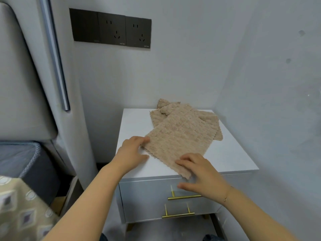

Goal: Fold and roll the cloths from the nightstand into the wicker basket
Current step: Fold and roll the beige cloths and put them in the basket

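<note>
No words or numbers can be read here. The dark wall sockets [111, 28] have tiny marks. They are too small to read.

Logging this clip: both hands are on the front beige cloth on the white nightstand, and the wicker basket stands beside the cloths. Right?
Not quite. The head view shows no wicker basket. Both the left hand and right hand touch the front beige cloth on the white nightstand.
</note>
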`<state>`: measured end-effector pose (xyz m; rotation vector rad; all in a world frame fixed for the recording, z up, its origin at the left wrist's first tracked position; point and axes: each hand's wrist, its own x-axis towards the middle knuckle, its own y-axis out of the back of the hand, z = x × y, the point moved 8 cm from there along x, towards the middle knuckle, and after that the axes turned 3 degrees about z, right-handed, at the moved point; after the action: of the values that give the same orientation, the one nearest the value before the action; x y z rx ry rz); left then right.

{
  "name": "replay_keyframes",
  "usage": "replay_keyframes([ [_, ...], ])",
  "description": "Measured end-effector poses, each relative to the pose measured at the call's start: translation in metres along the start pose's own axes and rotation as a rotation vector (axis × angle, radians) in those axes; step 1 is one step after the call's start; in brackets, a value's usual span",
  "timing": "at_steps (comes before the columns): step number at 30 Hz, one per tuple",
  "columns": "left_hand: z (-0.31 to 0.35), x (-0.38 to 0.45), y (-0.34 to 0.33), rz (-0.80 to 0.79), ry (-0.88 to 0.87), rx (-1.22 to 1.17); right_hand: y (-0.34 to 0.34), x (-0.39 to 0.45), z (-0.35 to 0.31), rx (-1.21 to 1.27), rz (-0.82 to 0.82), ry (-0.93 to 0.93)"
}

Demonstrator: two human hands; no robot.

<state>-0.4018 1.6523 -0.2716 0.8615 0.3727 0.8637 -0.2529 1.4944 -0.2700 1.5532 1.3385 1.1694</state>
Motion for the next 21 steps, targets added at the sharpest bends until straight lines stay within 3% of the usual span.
replay_keyframes([
  [3, -0.001, 0.008, -0.001, 0.098, 0.012, 0.051, 0.005, 0.001, 0.000, -0.022, 0.119, 0.047],
  [7, 0.004, 0.010, 0.004, 0.162, 0.025, -0.017, 0.032, -0.007, 0.008, 0.103, 0.281, -0.056],
  [10, 0.007, 0.012, 0.012, 0.187, 0.061, -0.124, 0.063, -0.017, 0.020, 0.432, 0.489, -0.213],
  [15, 0.034, 0.014, 0.030, 0.142, 0.155, -0.851, 0.098, -0.005, 0.033, 0.871, 0.634, -0.374],
  [21, 0.064, 0.010, 0.045, 0.167, 0.241, -1.376, 0.139, 0.031, 0.035, 1.121, 0.667, -0.333],
])
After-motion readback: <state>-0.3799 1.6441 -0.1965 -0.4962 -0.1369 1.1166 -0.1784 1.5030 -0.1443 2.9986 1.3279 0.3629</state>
